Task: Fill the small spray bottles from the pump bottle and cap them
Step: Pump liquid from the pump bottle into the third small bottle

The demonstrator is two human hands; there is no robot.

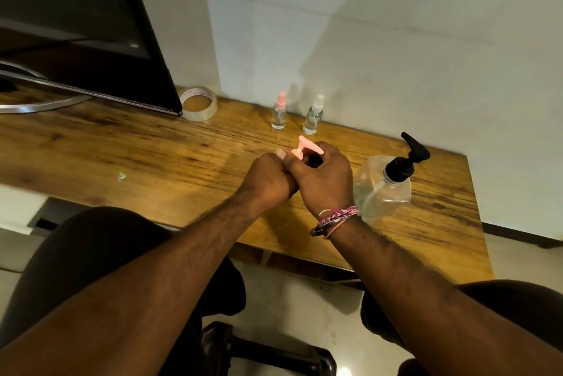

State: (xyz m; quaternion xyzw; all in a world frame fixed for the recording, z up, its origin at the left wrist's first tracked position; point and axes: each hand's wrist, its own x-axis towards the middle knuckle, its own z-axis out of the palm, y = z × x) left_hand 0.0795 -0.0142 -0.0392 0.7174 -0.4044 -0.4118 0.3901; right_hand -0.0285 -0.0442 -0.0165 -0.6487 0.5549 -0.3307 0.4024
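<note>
my left hand (268, 180) clenched a small bottle, mostly hidden; my right hand (323, 180) pinched its pink spray cap (304, 147), stem tilted left. the pump bottle (384, 183) stood just right; two capped spray bottles (279, 113) waited beyond.

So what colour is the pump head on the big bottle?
Black pump head, clearest in the head view.

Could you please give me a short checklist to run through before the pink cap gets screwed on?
1. Pink spray cap held by right hand: ok.
2. Small bottle gripped in left hand: cannot tell, hidden.
3. That bottle filled: cannot tell.
4. Pink-capped clear spray bottle and white-capped clear spray bottle upright and capped by the wall: ok.
5. Clear pump bottle with black pump clear of the hands: not ok, close beside the right wrist.
</note>
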